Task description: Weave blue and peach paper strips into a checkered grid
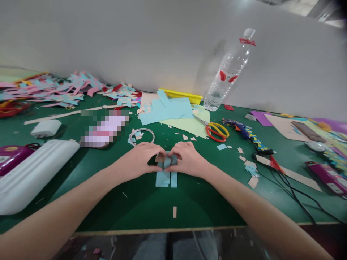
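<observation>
My left hand and my right hand meet over the table in front of me. Between them is a small piece of light blue paper strips, with some pinkish-beige paper crossing it. My left thumb and fingers are curled around the piece's left side. A blue strip stands bent up at the middle, pinched in my right fingers. Loose blue ends hang toward me, flat on the green table. My fingers hide part of the crossing strips.
Behind my hands lie a tape-like ring, blue paper sheets, scissors and a water bottle. Left are a phone, a charger, a white case and a strip pile. Black cables run along the right.
</observation>
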Demonstrator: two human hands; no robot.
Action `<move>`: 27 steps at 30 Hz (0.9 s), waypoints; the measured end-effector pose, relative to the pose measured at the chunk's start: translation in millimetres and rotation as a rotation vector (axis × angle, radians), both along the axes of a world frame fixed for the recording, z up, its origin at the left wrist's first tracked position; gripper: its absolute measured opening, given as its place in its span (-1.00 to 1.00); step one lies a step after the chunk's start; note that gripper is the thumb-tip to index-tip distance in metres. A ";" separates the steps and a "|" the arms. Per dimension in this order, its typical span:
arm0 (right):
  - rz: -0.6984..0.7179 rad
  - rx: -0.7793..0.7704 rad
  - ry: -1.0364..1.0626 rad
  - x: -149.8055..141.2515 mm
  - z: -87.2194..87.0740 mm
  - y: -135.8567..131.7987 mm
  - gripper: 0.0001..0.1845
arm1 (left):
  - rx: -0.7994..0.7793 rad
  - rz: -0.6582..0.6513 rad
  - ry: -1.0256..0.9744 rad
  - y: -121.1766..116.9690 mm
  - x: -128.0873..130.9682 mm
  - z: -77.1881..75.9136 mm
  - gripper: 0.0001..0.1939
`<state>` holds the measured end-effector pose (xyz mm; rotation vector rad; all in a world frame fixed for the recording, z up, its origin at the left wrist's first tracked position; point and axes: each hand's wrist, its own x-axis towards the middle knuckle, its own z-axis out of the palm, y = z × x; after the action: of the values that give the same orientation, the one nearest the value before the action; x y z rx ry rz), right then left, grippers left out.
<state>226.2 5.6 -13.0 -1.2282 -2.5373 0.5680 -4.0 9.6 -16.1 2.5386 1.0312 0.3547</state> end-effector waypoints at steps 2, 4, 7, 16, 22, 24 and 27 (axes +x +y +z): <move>0.040 0.001 -0.049 -1.0 4.5 3.2 -0.50 | -0.015 -0.003 0.005 -0.1 -0.1 0.1 -0.62; 0.080 0.002 -0.097 -2.1 9.4 6.4 -0.50 | -0.025 -0.001 0.001 -0.1 -0.1 0.4 -0.62; 0.126 -0.011 -0.136 -3.1 15.6 11.1 -0.50 | -0.029 0.008 0.003 -0.2 -0.5 1.1 -0.58; 0.177 -0.132 -0.065 -1.5 14.9 25.1 -0.53 | -0.029 0.002 0.009 -0.3 -1.6 0.7 -0.51; 0.156 -0.210 0.016 0.5 13.8 28.1 -0.64 | -0.058 0.025 0.007 0.4 0.1 2.3 -0.59; 0.160 -0.192 0.021 1.4 11.9 28.4 -0.64 | -0.067 0.030 0.011 0.5 0.2 2.4 -0.67; 0.168 -0.153 0.034 3.4 7.3 28.0 -0.65 | -0.080 0.043 0.000 0.8 -0.5 1.0 -0.69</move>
<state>229.6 33.6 -5.7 -1.0477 -2.6257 0.8267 -4.5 10.4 -15.1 2.4486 1.0790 0.3190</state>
